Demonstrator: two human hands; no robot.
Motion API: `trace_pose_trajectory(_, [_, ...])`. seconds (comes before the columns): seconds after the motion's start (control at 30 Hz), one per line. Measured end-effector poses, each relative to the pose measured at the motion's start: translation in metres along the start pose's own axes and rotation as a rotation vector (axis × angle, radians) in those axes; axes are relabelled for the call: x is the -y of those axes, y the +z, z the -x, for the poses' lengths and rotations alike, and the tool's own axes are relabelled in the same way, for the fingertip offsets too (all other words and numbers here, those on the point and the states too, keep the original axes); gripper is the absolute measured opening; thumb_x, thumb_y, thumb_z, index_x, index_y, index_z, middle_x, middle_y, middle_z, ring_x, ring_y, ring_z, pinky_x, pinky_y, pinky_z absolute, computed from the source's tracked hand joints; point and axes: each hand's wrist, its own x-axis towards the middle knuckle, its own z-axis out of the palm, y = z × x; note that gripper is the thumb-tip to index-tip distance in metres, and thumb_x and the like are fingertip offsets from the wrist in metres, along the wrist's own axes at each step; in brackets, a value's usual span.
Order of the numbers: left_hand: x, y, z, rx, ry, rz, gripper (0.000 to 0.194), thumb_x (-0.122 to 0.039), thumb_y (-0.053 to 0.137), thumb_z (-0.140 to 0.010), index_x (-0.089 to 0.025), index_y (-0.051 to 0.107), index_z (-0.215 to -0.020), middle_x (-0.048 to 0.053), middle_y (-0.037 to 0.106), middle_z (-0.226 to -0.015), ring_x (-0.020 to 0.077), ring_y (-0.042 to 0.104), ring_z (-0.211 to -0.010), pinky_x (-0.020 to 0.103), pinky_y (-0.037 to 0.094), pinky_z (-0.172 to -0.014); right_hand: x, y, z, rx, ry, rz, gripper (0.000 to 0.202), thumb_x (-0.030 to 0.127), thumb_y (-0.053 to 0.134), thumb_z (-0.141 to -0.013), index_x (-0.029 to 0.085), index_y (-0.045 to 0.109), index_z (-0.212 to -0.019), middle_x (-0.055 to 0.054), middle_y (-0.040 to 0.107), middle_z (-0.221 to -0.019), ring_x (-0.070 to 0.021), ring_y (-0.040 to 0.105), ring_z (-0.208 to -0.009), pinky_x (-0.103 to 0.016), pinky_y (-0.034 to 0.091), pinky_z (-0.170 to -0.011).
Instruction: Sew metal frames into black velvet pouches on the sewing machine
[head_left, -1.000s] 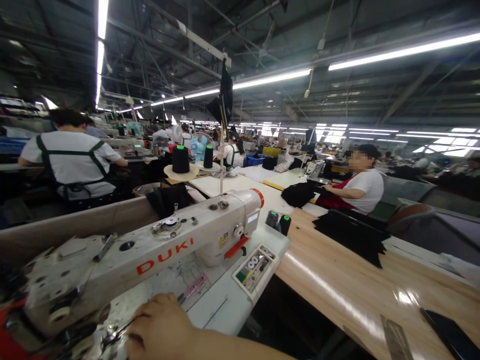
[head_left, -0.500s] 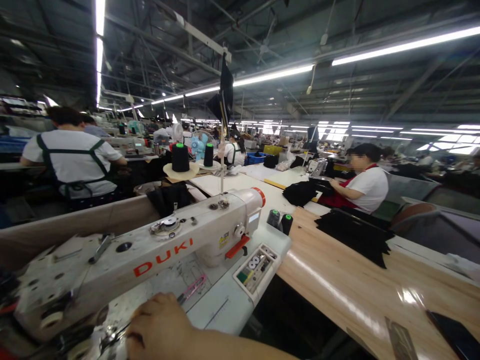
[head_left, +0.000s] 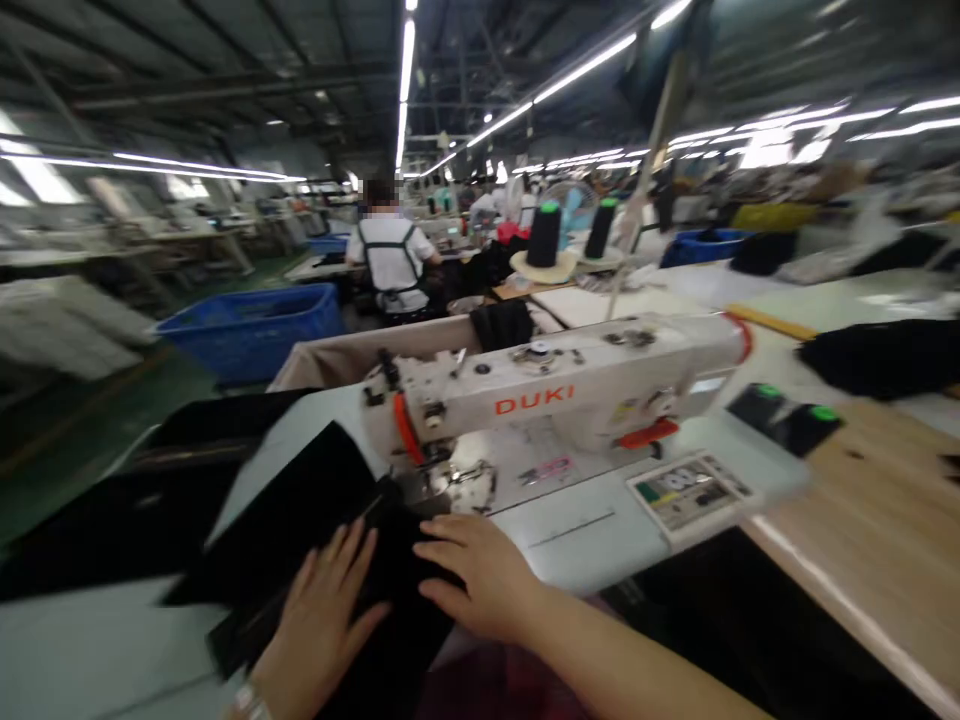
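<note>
The left hand [head_left: 321,612] and right hand [head_left: 480,578], both spread and unclenched, rest on black fabric [head_left: 403,575], with the DUKI sewing machine [head_left: 540,385] just beyond them.

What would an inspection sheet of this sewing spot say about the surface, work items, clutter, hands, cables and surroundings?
Surface: pale sewing table, with a dark marked line near the front edge.
Work items: black fabric in front of the DUKI sewing machine.
Clutter: parts tray; pink-handled tool, blurred; two green-topped thread cones.
Hands: left hand spread on the fabric; right hand beside it, fingertips on the fabric.
Cables: nothing seen.
Surroundings: blue bin; co-worker in a white shirt, back to the camera.
</note>
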Motion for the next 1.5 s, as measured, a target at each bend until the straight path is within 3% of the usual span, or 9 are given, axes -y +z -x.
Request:
trace_pose_trajectory(0.13, [0.014, -0.019, 0.007, 0.223, -0.136, 0.115, 0.048, -0.042, 0.045, -0.095, -0.026, 0.043, -0.14, 0.006, 0.042, -0.147, 0.026, 0.038, -0.134, 0.045, 0.032, -0.11, 0.02, 0.012, 0.018, 0.06, -0.004, -0.117, 0.039, 0.027, 0.057, -0.089, 0.023, 0.058, -0.128, -0.01, 0.053, -0.137, -0.0266, 0.043, -0.131, -0.053, 0.027, -0.111])
trace_pose_trajectory(0.23, [0.023, -0.018, -0.017, 0.184, -0.297, 0.143, 0.051, -0.044, 0.051, -0.092, -0.02, 0.046, -0.136, 0.012, 0.046, -0.14, 0.0286, 0.042, -0.127, 0.046, 0.038, -0.103, 0.022, 0.011, 0.018, 0.116, -0.011, -0.069, 0.039, 0.023, 0.058, -0.088, 0.025, 0.059, -0.127, -0.009, 0.054, -0.136, -0.0269, 0.044, -0.129, -0.053, 0.031, -0.108])
trace_pose_trajectory(0.37, [0.028, -0.017, -0.033, 0.188, -0.27, 0.17, 0.036, -0.041, 0.066, -0.081, -0.02, 0.062, -0.111, 0.009, 0.057, -0.111, 0.0257, 0.053, -0.105, 0.041, 0.043, -0.093, 0.022, 0.007, 0.019, 0.165, 0.021, -0.165, 0.022, 0.023, 0.055, -0.09, 0.027, 0.067, -0.108, -0.004, 0.066, -0.116, -0.0207, 0.058, -0.109, -0.041, 0.046, -0.096])
trace_pose_trajectory(0.5, [0.012, -0.032, -0.021, 0.192, -0.175, 0.245, 0.008, -0.024, 0.062, -0.081, -0.018, 0.063, -0.086, 0.004, 0.058, -0.091, 0.0204, 0.055, -0.089, 0.034, 0.045, -0.087, 0.021, 0.006, 0.022, 0.069, 0.147, -0.195, 0.021, 0.026, 0.055, -0.091, 0.023, 0.063, -0.11, -0.007, 0.064, -0.11, -0.0205, 0.059, -0.105, -0.038, 0.049, -0.092])
trace_pose_trajectory(0.63, [-0.014, -0.067, -0.003, 0.131, -0.177, 0.296, 0.023, -0.015, 0.05, -0.086, -0.017, 0.057, -0.107, 0.005, 0.061, -0.099, 0.0196, 0.056, -0.092, 0.033, 0.044, -0.089, 0.027, -0.001, 0.02, 0.031, 0.159, -0.144, 0.022, 0.032, 0.057, -0.09, 0.021, 0.062, -0.109, -0.009, 0.061, -0.108, -0.025, 0.056, -0.104, -0.044, 0.049, -0.09])
trace_pose_trajectory(0.73, [-0.03, -0.096, 0.002, 0.075, -0.226, 0.475, 0.033, -0.02, 0.059, -0.085, -0.021, 0.055, -0.118, 0.004, 0.061, -0.109, 0.0187, 0.057, -0.099, 0.03, 0.044, -0.091, 0.04, -0.017, 0.014, 0.02, 0.105, -0.152, 0.017, 0.03, 0.051, -0.094, 0.021, 0.065, -0.096, -0.008, 0.061, -0.105, -0.0235, 0.056, -0.101, -0.043, 0.049, -0.088])
trace_pose_trajectory(0.9, [-0.043, -0.124, 0.012, 0.07, -0.484, 0.971, 0.024, -0.038, 0.07, -0.082, -0.019, 0.068, -0.096, 0.002, 0.066, -0.089, 0.0174, 0.059, -0.083, 0.027, 0.046, -0.076, 0.062, -0.048, 0.003, -0.001, -0.06, -0.122, 0.02, 0.027, 0.048, -0.094, 0.025, 0.065, -0.104, -0.005, 0.049, -0.139, -0.0266, 0.038, -0.133, -0.052, 0.035, -0.108])
trace_pose_trajectory(1.17, [-0.046, -0.128, 0.034, 0.047, -0.652, 1.548, 0.037, -0.029, 0.081, -0.071, -0.015, 0.069, -0.104, 0.008, 0.07, -0.098, 0.0191, 0.064, -0.088, 0.028, 0.051, -0.08, 0.068, -0.064, 0.004, -0.05, -0.11, -0.092, 0.016, 0.034, 0.052, -0.094, 0.03, 0.064, -0.103, 0.001, 0.068, -0.11, -0.0205, 0.061, -0.11, -0.049, 0.038, -0.109])
trace_pose_trajectory(1.5, [-0.052, -0.129, 0.036, -0.058, -0.675, 1.332, 0.018, -0.026, 0.075, -0.079, -0.019, 0.073, -0.096, 0.003, 0.07, -0.09, 0.0139, 0.061, -0.083, 0.022, 0.049, -0.077, 0.072, -0.068, 0.005, -0.099, -0.062, -0.094, 0.018, 0.04, 0.051, -0.094, 0.029, 0.065, -0.092, -0.001, 0.071, -0.098, -0.0218, 0.065, -0.098, -0.043, 0.051, -0.093])
